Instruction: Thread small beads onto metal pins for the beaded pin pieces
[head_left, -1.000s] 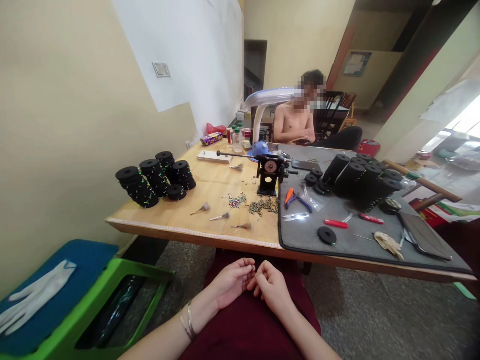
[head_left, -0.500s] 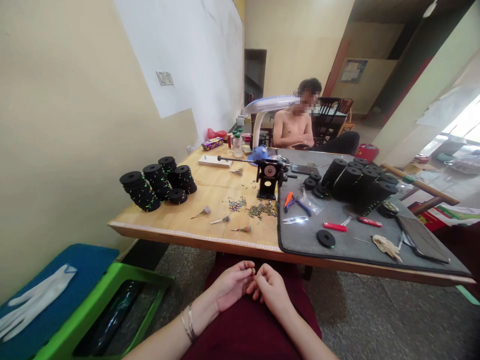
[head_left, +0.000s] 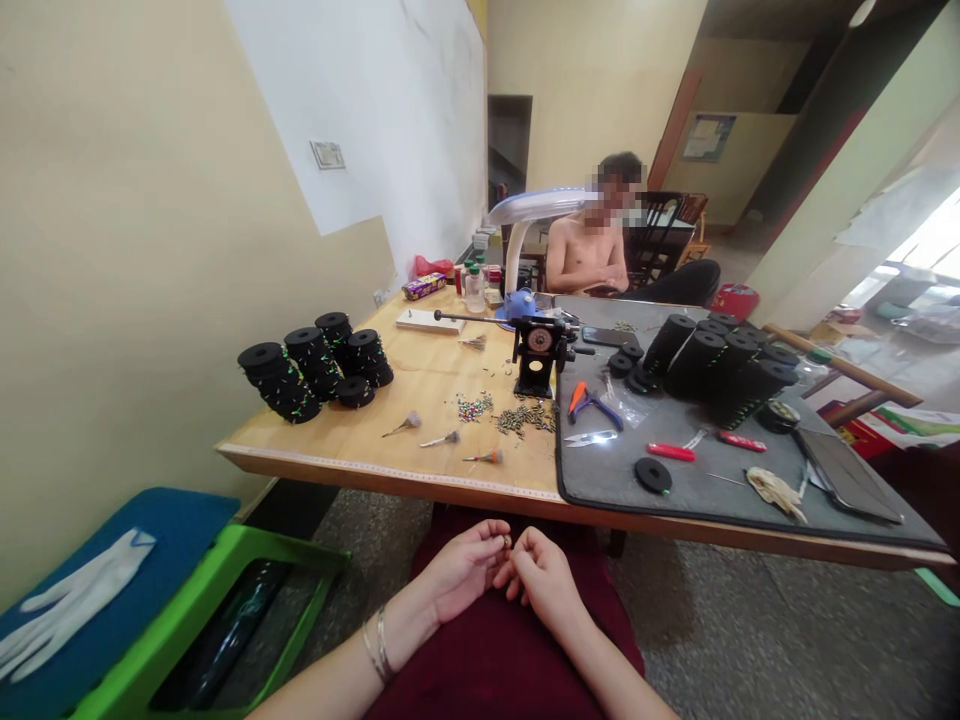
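Observation:
Over my lap, in front of the table edge, my left hand (head_left: 469,570) pinches a tiny dark, brass-coloured piece between thumb and forefinger; its kind is too small to tell. My right hand (head_left: 538,575) is curled right beside it, thumb against the forefinger, and whatever it may hold is hidden. On the wooden table (head_left: 420,470) ahead lie a pile of small metal pieces (head_left: 523,419), a pile of coloured beads (head_left: 475,408) and three little bundles with flared heads, among them an orange-banded one (head_left: 486,457).
A black hand-cranked winder (head_left: 535,355) stands mid-table near a lamp (head_left: 517,260). Black foam spools (head_left: 274,385) are stacked left, more on the grey mat (head_left: 622,470) with pliers (head_left: 592,405) and snips (head_left: 591,438). A green stool (head_left: 300,560) stands low left. A person (head_left: 589,255) sits opposite.
Both hands stay in nearly the same pose. The view has shifted very slightly. The seated person's hands have lowered a little.

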